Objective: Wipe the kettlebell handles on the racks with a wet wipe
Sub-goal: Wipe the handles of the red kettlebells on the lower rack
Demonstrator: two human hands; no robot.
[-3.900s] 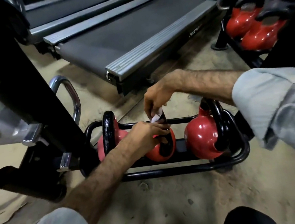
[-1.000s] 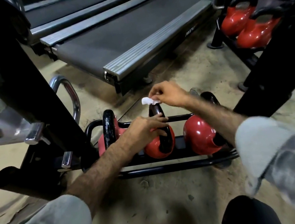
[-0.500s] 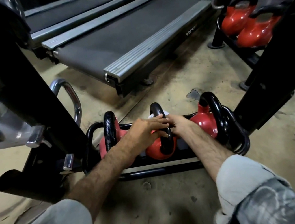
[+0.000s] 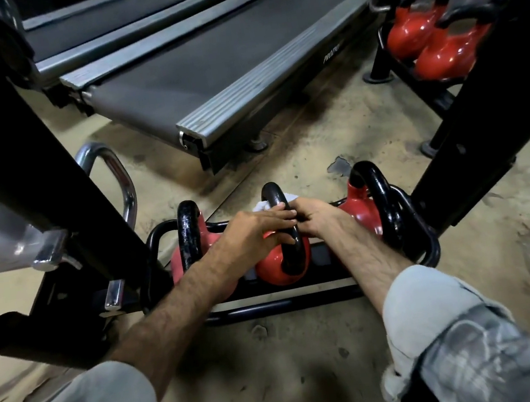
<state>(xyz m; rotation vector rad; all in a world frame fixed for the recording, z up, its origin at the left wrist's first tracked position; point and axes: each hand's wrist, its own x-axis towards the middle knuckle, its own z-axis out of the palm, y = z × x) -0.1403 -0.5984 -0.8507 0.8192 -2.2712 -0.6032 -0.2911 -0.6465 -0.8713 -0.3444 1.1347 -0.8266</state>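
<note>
Now both hands, left [image 4: 254, 229] & right [image 4: 318, 217], grip middle kettlebell handle [image 4: 286, 232], wipe [image 4: 262, 205] behind.

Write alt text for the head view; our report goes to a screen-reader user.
Two bare hands meet on the black handle of the middle kettlebell in a low floor rack: the left hand grips it, the right hand presses a white wipe to it. Red kettlebells sit on either side; a treadmill lies beyond.
</note>
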